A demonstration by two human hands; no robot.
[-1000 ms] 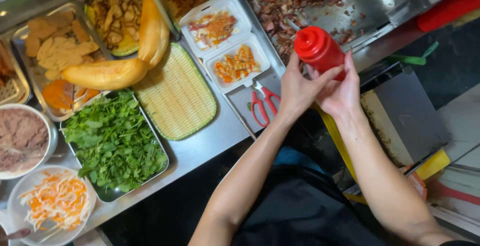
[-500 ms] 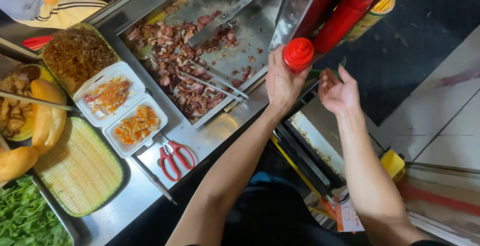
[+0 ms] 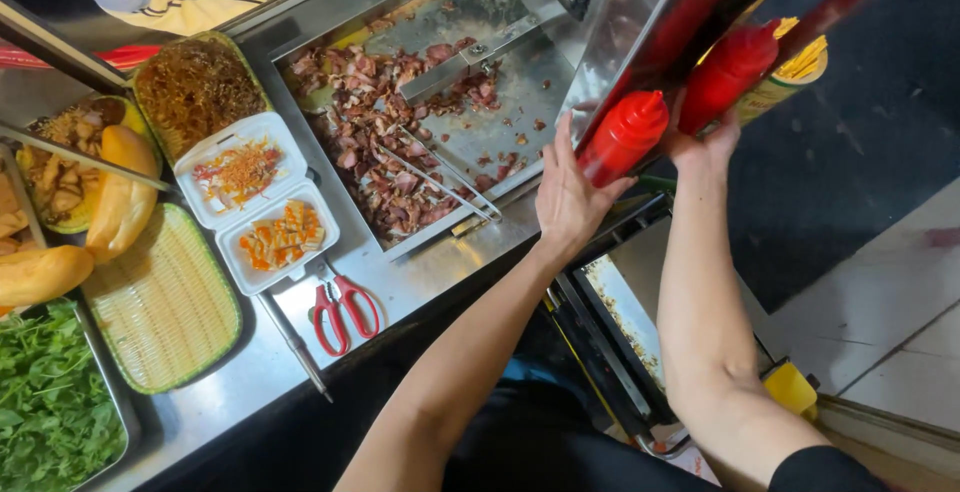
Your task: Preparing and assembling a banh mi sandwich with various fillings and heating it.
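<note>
Two red squeeze bottles, both plastic with red caps. First red squeeze bottle (image 3: 622,139): tilted, cap end up-right, body against the steel panel at the right end of the tabletop, left-hand fingers wrapped round its lower part. Second red squeeze bottle (image 3: 728,74): just right of the first and higher, also tilted, base touching the right-hand fingertips, top blurred.

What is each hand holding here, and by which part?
The left hand grips a red squeeze bottle around its lower body. The right hand reaches a second red bottle at its base; whether it grips it cannot be told.
</note>
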